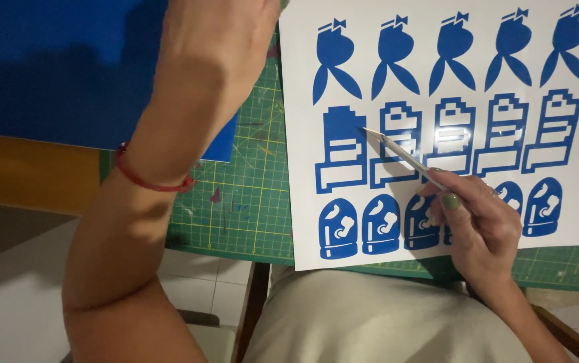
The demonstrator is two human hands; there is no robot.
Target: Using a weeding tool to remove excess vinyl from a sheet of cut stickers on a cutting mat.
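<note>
The fingers [448, 199] of the right hand [484, 232] are pressed together, pinching a thin silver pointed tool [403, 156] the way you hold a pencil. The tool slants up toward 10 o'clock from that hand. Its sharp tip touches the top right corner of a solid blue blocky shape [342, 149] in the middle row of the white sticker sheet [437, 128].

The sheet has three rows of blue shapes. The ones at 3 o'clock from the tip already show white gaps inside. The solid one looks like the next to be picked clean.

To do this well, I think the tip should slide just under the blue layer, not dig into the white backing. Lift a small corner first, then peel slowly and low so the thin lines beside it do not tear or lift.

The left hand [219, 40] is raised at 10 o'clock from the tip, off the sheet. I cannot tell how its fingers are set. Pressing it flat on the sheet might stop it sliding.

The sheet lies on a green cutting mat [249, 195], with a blue sheet [54, 67] at 9 o'clock.
</note>
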